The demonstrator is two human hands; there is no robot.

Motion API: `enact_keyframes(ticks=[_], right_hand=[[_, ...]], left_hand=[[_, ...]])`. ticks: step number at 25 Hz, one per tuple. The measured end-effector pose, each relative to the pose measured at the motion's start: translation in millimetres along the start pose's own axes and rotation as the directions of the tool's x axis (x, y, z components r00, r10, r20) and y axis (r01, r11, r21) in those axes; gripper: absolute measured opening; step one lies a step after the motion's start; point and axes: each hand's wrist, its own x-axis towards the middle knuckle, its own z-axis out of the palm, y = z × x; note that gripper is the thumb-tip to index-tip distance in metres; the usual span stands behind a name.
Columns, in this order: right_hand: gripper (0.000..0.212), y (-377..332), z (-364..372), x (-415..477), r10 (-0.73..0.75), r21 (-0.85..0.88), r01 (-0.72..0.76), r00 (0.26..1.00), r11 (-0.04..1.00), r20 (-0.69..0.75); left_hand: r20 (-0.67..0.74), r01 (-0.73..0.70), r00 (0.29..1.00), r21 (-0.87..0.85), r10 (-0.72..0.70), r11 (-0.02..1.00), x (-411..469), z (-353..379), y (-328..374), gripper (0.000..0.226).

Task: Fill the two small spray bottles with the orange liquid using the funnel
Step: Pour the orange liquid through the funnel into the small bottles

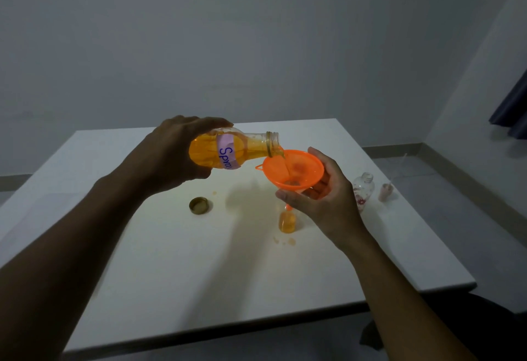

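The left hand [171, 155] gripped a tilted source bottle [228, 151], pouring orange liquid [286, 165] into an orange funnel [293, 170]. The right hand [325, 198] clasped the funnel, its spout set in a small spray bottle [287, 222] just below that hand on the counter [171, 275]. A second small bottle [362, 189] stood just beyond the right hand; a cap [199, 205] lay below the left.

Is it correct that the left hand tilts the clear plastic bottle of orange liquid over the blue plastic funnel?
Not quite: the plastic funnel is orange, not blue, as the head view shows. The left hand does tilt the clear plastic bottle of orange liquid over it.
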Motion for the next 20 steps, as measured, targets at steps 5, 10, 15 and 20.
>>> enact_keyframes(ticks=[5,10,15,20], right_hand=[[0.099,2,0,0,0.007,-0.012,-0.007,1.0,1.0,-0.011],[0.102,1,1,1,0.012,-0.013,-0.012,1.0,1.0,-0.022],[0.101,-3,-1,1,0.005,-0.029,-0.005,1.0,1.0,-0.015],[0.1,-6,-1,2,0.0,-0.022,0.0,1.0,1.0,-0.009]], left_hand=[[0.003,-0.005,1.0,0.016,0.005,1.0,0,0,-1,0.089],[-0.002,-0.004,1.0,0.004,0.004,1.0,-1,1,-1,0.088],[-0.008,0.018,1.0,-0.036,-0.018,0.999,-3,5,-1,0.088],[-0.027,0.018,0.999,-0.106,-0.021,0.994,-4,11,1,0.085]])
